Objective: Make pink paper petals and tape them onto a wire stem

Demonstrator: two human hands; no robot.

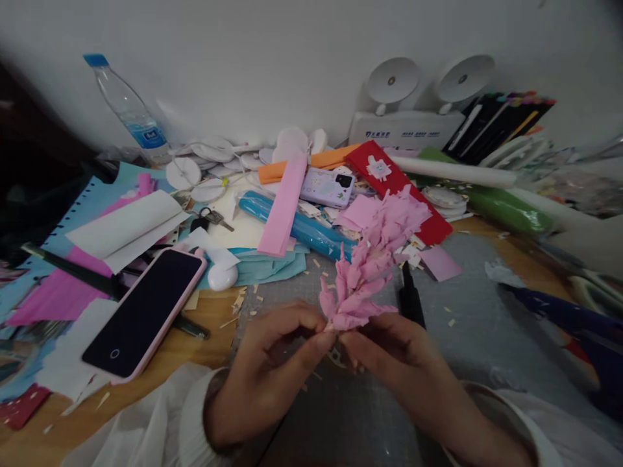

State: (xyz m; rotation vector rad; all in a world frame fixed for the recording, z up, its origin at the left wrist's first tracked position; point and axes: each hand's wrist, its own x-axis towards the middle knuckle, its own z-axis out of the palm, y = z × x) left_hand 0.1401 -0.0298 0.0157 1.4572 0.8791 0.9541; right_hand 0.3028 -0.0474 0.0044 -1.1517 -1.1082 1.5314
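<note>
Between my two hands a pink crepe paper flower spike point(370, 266) stands tilted up and away, its many small petals layered along the stem. My left hand point(277, 363) pinches its base between thumb and forefinger. From the other side my right hand point(403, 363) also closes thumb and fingers on the base, the fingertips of both hands nearly meeting. The stem below is mostly hidden by my fingers. Under the hands lies a grey cutting mat point(335, 428) with small paper scraps. Just behind my right hand is a black pen-like tool point(411, 298).
A phone in a pink case point(146, 318), a white earbud case point(222, 276) and keys point(219, 219) lie left. Behind are crepe paper rolls, including a blue one point(296, 224), and a lilac phone point(327, 187). A dark blue glue gun point(559, 305) lies right; a water bottle point(129, 110) stands back left.
</note>
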